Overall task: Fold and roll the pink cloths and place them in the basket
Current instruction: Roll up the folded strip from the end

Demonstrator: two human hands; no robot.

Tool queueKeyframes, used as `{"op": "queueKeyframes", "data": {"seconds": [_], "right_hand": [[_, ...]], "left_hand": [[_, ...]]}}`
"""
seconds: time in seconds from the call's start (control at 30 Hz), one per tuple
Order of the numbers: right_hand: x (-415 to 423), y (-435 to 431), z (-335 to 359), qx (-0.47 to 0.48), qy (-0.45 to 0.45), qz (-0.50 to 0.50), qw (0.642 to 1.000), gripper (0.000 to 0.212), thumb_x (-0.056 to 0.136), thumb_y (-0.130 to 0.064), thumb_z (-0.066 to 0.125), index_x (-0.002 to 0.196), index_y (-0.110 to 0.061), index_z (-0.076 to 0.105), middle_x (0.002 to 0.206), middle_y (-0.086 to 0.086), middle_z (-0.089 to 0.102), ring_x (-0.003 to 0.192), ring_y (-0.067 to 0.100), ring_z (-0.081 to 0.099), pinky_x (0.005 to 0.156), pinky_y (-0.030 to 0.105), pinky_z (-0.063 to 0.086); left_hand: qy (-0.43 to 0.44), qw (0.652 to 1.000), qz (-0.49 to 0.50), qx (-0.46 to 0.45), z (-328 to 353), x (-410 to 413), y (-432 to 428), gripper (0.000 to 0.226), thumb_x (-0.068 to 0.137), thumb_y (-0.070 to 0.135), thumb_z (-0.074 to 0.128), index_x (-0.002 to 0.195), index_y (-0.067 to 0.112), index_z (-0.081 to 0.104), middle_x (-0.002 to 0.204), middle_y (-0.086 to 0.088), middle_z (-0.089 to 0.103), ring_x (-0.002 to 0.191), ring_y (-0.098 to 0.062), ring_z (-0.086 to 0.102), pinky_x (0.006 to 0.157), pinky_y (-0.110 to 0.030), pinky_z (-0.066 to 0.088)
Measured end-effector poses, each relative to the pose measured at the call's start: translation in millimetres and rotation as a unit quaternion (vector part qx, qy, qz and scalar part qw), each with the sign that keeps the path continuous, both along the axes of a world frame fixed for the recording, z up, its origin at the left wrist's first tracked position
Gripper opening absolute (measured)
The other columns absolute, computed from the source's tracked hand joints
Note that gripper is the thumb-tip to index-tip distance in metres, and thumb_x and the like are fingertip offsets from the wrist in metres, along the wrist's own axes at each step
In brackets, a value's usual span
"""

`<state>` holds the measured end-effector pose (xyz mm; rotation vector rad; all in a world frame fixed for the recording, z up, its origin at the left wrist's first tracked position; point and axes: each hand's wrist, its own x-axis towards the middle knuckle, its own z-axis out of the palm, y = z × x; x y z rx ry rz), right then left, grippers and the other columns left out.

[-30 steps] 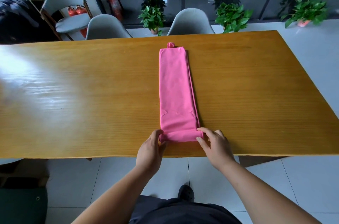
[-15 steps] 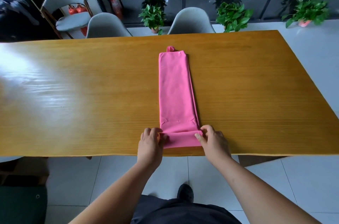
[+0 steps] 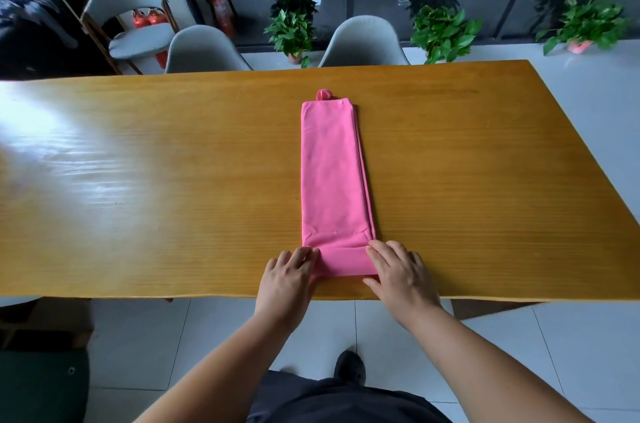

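Stretching across most of the view, a long wooden table [image 3: 156, 180] has a glossy honey-coloured top with a bright patch of glare at its left end. On it, a little right of centre, lies the pink cloth [image 3: 334, 173], folded into a narrow strip that runs straight away from the person. A small loop sticks out at its far end, and its near end is turned over into a short flat roll close to the table's near edge.

The left hand [image 3: 287, 279] lays fairly straight fingers on the left end of that roll. The right hand [image 3: 401, 272] lies flat against the right end, fingers extended and the thumb at the roll's near edge. Neither hand is closed around the fabric.

Two grey shell chairs [image 3: 204, 48] [image 3: 362, 42] stand at the table's far side, and a third chair [image 3: 128, 7] sits further back on the left. Beyond them, three potted plants [image 3: 292, 31] [image 3: 443, 29] [image 3: 585, 21] line a dark glass wall, with red fire extinguishers [image 3: 218, 0] nearby. Pale floor tiles [image 3: 588, 353] show below the table edge, along with a dark shoe [image 3: 349, 367].
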<state>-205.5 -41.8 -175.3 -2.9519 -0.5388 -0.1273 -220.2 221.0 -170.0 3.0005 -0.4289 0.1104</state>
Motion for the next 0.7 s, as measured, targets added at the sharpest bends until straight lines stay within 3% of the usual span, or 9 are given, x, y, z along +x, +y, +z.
{"op": "queueKeyframes", "data": {"seconds": [0.1,0.23,0.33,0.43,0.53,0.7], "right_hand": [[4.4,-5.2,-4.5,0.05,0.025,-0.021,0.998,0.061,0.08,-0.032,0.088,0.137,-0.02,0.066,0.139,-0.009,0.063,0.116,0.017,0.059,0.087,0.037,0.055],[6.4,-8.3,-4.5,0.109,0.083,-0.049,0.989,0.056,0.094,-0.04,0.071,0.147,-0.034,0.055,0.14,-0.017,0.061,0.116,0.013,0.056,0.092,0.034,0.052],[4.0,-7.5,3.9,0.177,0.136,-0.108,0.969,0.049,0.098,-0.046,0.064,0.145,-0.046,0.047,0.113,-0.008,0.059,0.094,0.017,0.056,0.076,0.032,0.048],[4.7,-5.8,9.7,0.204,0.158,-0.142,0.956,0.036,0.101,-0.05,0.058,0.135,-0.042,0.051,0.1,-0.004,0.049,0.082,0.019,0.053,0.072,0.031,0.042],[7.2,-2.9,8.7,0.22,0.182,-0.163,0.944,0.037,0.102,-0.055,0.052,0.135,-0.04,0.053,0.102,-0.003,0.049,0.086,0.018,0.052,0.075,0.032,0.044],[11.2,-0.7,7.0,0.241,0.208,-0.195,0.928,0.042,0.1,-0.063,0.048,0.132,-0.037,0.056,0.1,-0.004,0.051,0.091,0.019,0.056,0.082,0.035,0.052]], "left_hand": [[0.018,0.999,0.016,-0.045,0.1,3.1,1.2,0.058,0.088,0.033,0.081,0.142,0.024,0.06,0.133,0.007,0.062,0.101,-0.023,0.063,0.081,-0.037,0.053],[0.057,0.988,0.055,-0.13,1.9,3.0,4.3,0.054,0.097,0.034,0.071,0.147,0.033,0.049,0.134,0.012,0.062,0.1,-0.02,0.066,0.082,-0.036,0.049],[0.074,0.974,0.08,-0.2,5.0,0.0,2.3,0.043,0.098,0.03,0.069,0.134,0.035,0.046,0.111,0.013,0.066,0.091,-0.022,0.064,0.075,-0.035,0.042],[0.086,0.959,0.11,-0.246,4.3,0.4,3.4,0.028,0.102,0.04,0.062,0.127,0.034,0.05,0.096,0.015,0.06,0.086,-0.019,0.06,0.073,-0.034,0.04],[0.108,0.945,0.141,-0.275,4.1,4.5,3.0,0.04,0.103,0.062,0.046,0.127,0.033,0.058,0.098,0.009,0.06,0.091,-0.017,0.056,0.077,-0.038,0.047],[0.104,0.952,0.149,-0.245,0.6,9.8,4.4,0.064,0.1,0.073,0.03,0.114,0.022,0.066,0.109,0.003,0.054,0.103,-0.022,0.053,0.087,-0.039,0.048]]}}
